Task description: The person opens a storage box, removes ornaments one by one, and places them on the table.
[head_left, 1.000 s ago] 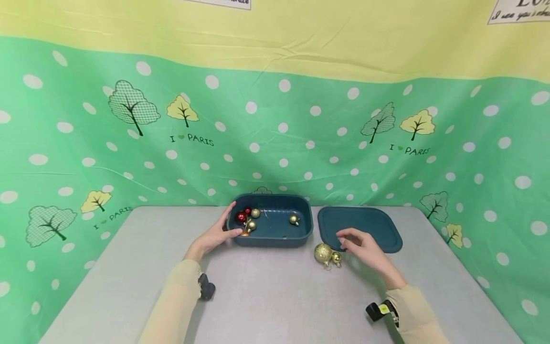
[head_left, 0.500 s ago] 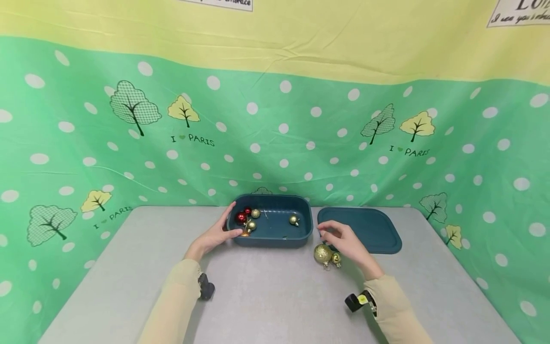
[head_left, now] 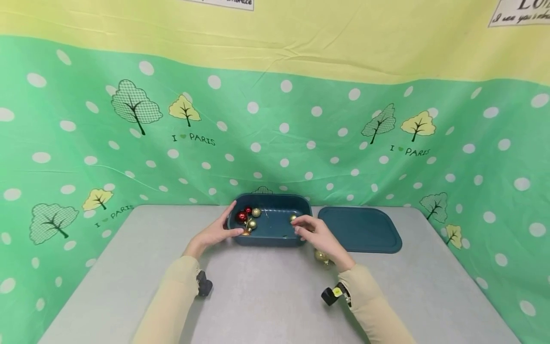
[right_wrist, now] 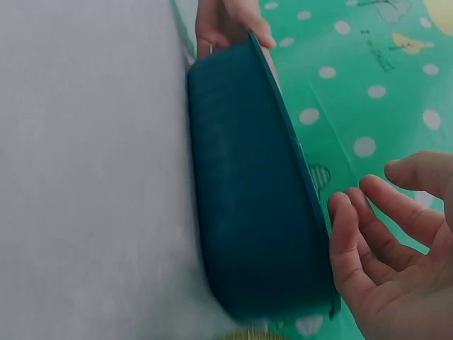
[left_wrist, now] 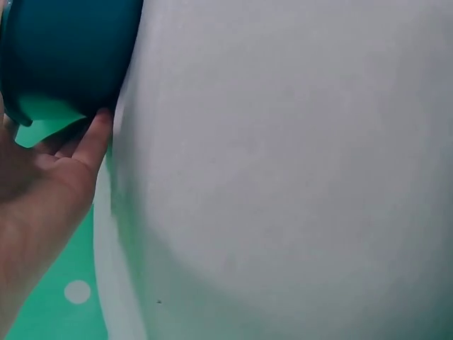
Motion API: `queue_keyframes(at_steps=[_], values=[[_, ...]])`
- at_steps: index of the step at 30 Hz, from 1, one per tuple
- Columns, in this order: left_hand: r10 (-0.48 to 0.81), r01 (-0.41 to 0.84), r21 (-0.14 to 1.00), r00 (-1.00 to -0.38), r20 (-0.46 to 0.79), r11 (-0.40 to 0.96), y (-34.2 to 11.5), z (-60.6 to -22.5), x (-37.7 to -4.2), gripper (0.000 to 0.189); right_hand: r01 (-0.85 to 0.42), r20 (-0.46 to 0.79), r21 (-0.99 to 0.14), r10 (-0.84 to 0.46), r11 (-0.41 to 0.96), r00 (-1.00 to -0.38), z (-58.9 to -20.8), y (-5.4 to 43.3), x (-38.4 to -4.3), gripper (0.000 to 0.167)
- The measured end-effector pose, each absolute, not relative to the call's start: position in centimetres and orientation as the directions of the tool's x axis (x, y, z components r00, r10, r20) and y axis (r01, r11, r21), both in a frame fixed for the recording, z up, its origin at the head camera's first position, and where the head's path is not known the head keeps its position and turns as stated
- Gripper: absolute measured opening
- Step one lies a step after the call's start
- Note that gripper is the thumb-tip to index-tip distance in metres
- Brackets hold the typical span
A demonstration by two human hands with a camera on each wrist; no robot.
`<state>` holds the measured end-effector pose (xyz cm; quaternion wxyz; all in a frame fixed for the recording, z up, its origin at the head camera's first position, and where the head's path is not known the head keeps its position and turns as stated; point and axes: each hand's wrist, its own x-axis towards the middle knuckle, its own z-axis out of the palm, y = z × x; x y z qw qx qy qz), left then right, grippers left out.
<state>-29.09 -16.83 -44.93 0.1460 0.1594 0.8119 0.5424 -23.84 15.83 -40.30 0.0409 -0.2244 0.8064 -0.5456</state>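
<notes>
A dark blue storage box (head_left: 268,241) stands open-topped at the back of the table. My left hand (head_left: 215,235) grips its left end, thumb over the front rim and fingers along the end wall. Inside, red Christmas balls (head_left: 242,216) and gold Christmas balls (head_left: 256,212) lie at the left. One gold ball (head_left: 293,218) sits at the right end, partly behind my right fingertips. My right hand (head_left: 320,237) hovers over the box's right rim, fingers loosely bent, with nothing visible between them in the right wrist view (right_wrist: 396,244).
A matching blue lid (head_left: 365,231) lies flat on the grey table (head_left: 266,296), right of the box. A large glittery gold ball (head_left: 321,256) rests in front, partly covered by the right hand. A patterned green cloth (head_left: 283,143) hangs behind and at both sides.
My right hand has moved left, from beside the lid, past the gold balls on the table, to above the box's right end. The left hand and box have stayed in place.
</notes>
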Motion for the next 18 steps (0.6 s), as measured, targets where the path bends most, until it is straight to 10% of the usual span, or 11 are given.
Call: queue_keyframes(at_steps=[18], values=[[0.448, 0.125, 0.909, -0.891, -0.073, 0.398, -16.9, -44.3, -29.0, 0.103, -0.381, 0.188, -0.877, -0.523, 0.291, -0.831, -42.7, 11.0, -27.7, 0.026]])
